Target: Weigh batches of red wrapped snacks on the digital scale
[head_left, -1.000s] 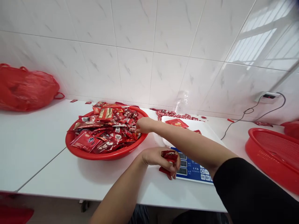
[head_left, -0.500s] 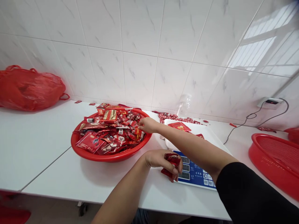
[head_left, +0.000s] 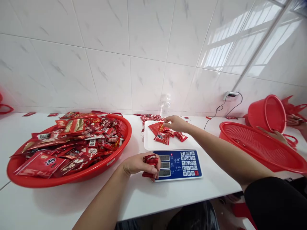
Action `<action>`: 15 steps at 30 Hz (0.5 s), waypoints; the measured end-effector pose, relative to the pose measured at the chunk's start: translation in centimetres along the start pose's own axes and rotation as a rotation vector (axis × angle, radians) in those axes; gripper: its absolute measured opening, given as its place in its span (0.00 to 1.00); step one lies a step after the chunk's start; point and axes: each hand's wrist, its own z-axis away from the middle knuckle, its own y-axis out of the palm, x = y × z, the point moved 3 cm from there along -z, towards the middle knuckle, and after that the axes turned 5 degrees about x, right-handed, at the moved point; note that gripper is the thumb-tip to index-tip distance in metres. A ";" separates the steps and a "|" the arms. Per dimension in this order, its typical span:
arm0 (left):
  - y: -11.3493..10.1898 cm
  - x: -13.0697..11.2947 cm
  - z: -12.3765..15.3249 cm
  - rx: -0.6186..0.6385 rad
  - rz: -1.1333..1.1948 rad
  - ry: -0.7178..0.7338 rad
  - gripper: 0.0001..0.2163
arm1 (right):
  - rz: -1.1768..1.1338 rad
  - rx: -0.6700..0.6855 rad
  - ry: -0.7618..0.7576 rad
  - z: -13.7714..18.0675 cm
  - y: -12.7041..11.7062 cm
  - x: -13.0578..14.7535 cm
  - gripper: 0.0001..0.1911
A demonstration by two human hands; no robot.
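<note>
My left hand [head_left: 139,164] rests on the white table in front of the scale, closed around a few small red packets [head_left: 150,160]. My right hand [head_left: 177,123] reaches over the white weighing plate [head_left: 150,145] of an electronic scale with a blue keypad [head_left: 184,163]. Its fingertips pinch one red packet at the edge of a small pile of packets [head_left: 164,134] lying on the plate. A wide red basin [head_left: 107,161], heaped with red and gold snack packets, stands to the left of the scale.
A shallow red mesh basket [head_left: 261,150] lies to the right, with a red bucket [head_left: 267,111] tipped behind it and another person's hands [head_left: 274,134] beside them. A cord runs to a wall socket [head_left: 230,95]. Loose packets [head_left: 151,117] lie along the tiled wall.
My right hand left the red basin and moved right onto the scale plate, where several packets now lie. The view swung right, showing the bucket. The left hand still holds its packets.
</note>
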 end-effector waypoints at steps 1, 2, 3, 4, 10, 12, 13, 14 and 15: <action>-0.1 0.0 0.0 -0.014 -0.005 0.004 0.09 | 0.013 -0.012 0.008 0.3 0.0 -0.5 0.09; -0.1 -0.1 0.0 -0.026 -0.008 0.009 0.09 | 0.020 -0.022 0.016 0.6 0.1 -1.0 0.09; -0.1 -0.1 0.1 -0.036 -0.010 0.015 0.09 | 0.024 -0.025 0.025 0.8 0.2 -1.3 0.10; -0.1 -0.2 0.1 -0.043 -0.012 0.020 0.09 | 0.028 -0.022 0.030 1.0 0.3 -1.6 0.10; -0.2 -0.6 0.3 -0.051 -0.032 0.046 0.09 | 0.070 -0.059 -0.017 2.3 0.6 -2.8 0.11; -0.2 -0.7 0.3 -0.047 -0.029 0.050 0.09 | 0.056 -0.073 -0.006 3.1 0.5 -3.6 0.12; -0.2 -0.7 0.3 -0.045 -0.031 0.050 0.09 | 0.051 -0.072 0.005 3.6 0.4 -4.0 0.12; -0.2 -0.7 0.3 -0.045 -0.035 0.049 0.09 | 0.049 -0.069 0.019 4.1 0.4 -4.4 0.12; -0.1 -0.7 0.2 -0.046 -0.041 0.047 0.09 | 0.052 -0.064 0.034 4.5 0.4 -4.9 0.13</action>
